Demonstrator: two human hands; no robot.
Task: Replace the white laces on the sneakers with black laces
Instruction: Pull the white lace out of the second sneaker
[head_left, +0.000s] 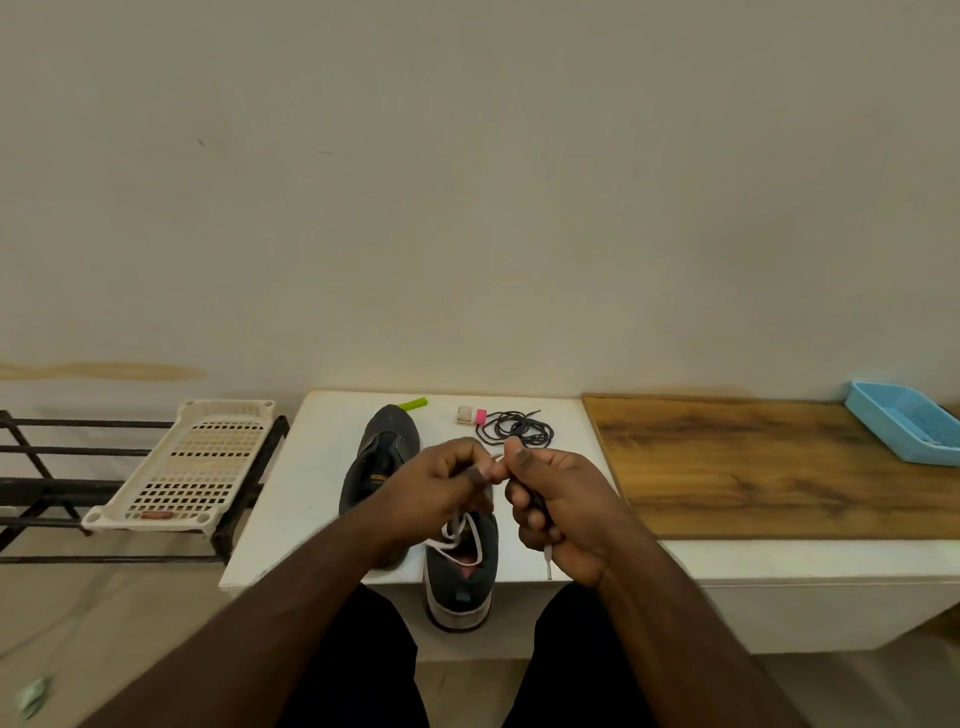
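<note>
Overhanging table (291, 519) edge: sneaker (460, 577) | hands pinching white lace (457, 535)

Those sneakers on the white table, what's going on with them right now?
A person is unlacing the near sneaker. Both hands, left hand and right hand, grip its white lace, whose tip hangs below the right fist. The other sneaker lies behind it. The black laces sit coiled and untouched farther back on the white table.
</note>
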